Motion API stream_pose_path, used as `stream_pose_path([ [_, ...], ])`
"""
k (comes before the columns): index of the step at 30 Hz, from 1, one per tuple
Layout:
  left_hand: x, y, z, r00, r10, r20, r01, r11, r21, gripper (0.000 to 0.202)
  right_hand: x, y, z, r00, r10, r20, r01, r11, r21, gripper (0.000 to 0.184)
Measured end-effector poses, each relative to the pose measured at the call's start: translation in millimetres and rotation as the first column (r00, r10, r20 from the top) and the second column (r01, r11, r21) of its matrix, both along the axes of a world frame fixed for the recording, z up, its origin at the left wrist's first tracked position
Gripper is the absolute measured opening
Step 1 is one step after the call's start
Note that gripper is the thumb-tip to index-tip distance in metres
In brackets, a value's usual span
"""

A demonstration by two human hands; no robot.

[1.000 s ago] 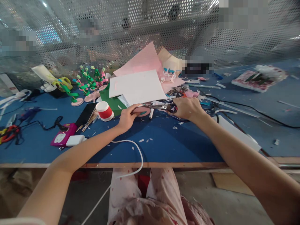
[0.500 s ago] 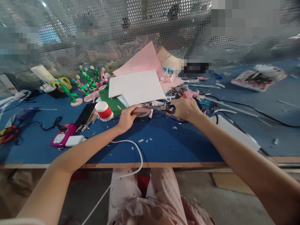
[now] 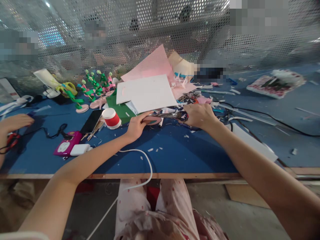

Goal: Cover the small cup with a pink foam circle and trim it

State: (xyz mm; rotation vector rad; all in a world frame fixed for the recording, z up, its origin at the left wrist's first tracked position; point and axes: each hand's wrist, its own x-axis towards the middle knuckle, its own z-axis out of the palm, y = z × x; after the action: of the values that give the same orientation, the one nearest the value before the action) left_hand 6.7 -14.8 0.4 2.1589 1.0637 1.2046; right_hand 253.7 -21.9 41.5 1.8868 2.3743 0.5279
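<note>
Between the fingers of my left hand (image 3: 135, 128) is the edge of a small pink disc (image 3: 152, 121) with a dark greenish patch on it. My right hand (image 3: 198, 116) grips the handles of a pair of scissors (image 3: 172, 115), whose blades point left and lie across the disc's upper edge. Whether the blades touch the disc I cannot tell. Beyond both hands lies a white sheet (image 3: 147, 93) on top of green (image 3: 115, 106) and pink sheets (image 3: 152, 65). A red and white paper cup (image 3: 111, 118) stands left of my left hand.
Small pink-based figures with green stems (image 3: 81, 107) stand at the back left. A magenta power socket (image 3: 68, 144) with a white plug (image 3: 80, 149) lies front left. Paper scraps and a black cable (image 3: 270, 121) spread rightward. Another person's hand (image 3: 16, 122) is at the far left.
Another person's hand has come in at the far left, where red-handled scissors and a blue-purple tool lay; the tool is gone from view. My own hands have barely moved.
</note>
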Motion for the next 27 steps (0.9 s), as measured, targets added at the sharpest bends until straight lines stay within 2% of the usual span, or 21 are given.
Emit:
stream_pose_path([
  [11, -1.6, 0.3, -3.4, 0.999, 0.005, -0.054, -0.002, 0.999, 0.046, 0.043, 2.6, -1.2, 2.3, 1.0, 0.011, -0.001, -0.011, 1.0, -0.021, 0.051],
  [15, -2.0, -0.9, -3.1, 0.994, 0.029, -0.11, -0.021, 0.997, 0.072, 0.04, 4.1, -2.2, 3.3, 1.0, 0.005, 0.005, -0.005, 1.0, -0.004, 0.052],
  [20, -4.0, -2.0, -3.3, 0.983, 0.043, -0.18, -0.021, 0.992, 0.12, 0.044, 4.1, -3.2, 3.7, 1.0, 0.005, -0.003, -0.005, 1.0, 0.022, 0.054],
  [27, -5.1, 0.6, -8.0, 0.988, 0.014, -0.151, 0.006, 0.992, 0.126, 0.052, 2.8, -0.8, 1.1, 0.999, 0.033, 0.001, -0.033, 0.999, -0.007, 0.054],
])
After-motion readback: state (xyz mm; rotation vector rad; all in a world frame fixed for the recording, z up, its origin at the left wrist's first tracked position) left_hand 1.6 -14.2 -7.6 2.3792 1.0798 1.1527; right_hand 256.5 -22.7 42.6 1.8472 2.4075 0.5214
